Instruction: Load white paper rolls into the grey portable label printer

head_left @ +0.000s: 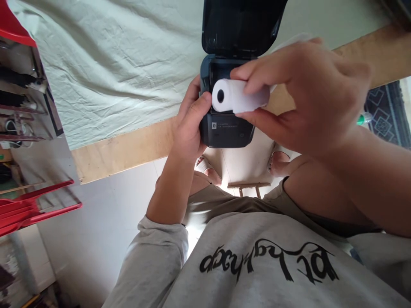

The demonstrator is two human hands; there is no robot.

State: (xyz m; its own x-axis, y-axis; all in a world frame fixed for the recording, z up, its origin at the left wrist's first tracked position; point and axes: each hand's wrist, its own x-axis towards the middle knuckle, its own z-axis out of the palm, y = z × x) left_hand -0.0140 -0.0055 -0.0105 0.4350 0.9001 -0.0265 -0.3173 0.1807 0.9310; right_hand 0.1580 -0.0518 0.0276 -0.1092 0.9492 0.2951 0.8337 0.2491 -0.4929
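My left hand (192, 115) grips the left side of a small dark receipt printer (229, 133), its thumb at the rim of the paper bay. The printer's black lid (242, 28) stands swung open away from me. Between the thumb and fingers of my right hand (308, 90) is a white paper roll (237, 96), lying sideways over the bay with its dark core hole facing left. The roll hides most of the bay, so I cannot tell how deep it sits. A pale strip, perhaps loose paper, shows behind my right hand.
A pale green cloth (128, 77) covers the table, whose bare wooden edge (128, 158) runs below it. Red plastic chairs (35, 205) stand at the left. A dark patterned mat (385, 113) lies at the right. A small wooden stool (248, 185) shows near my feet.
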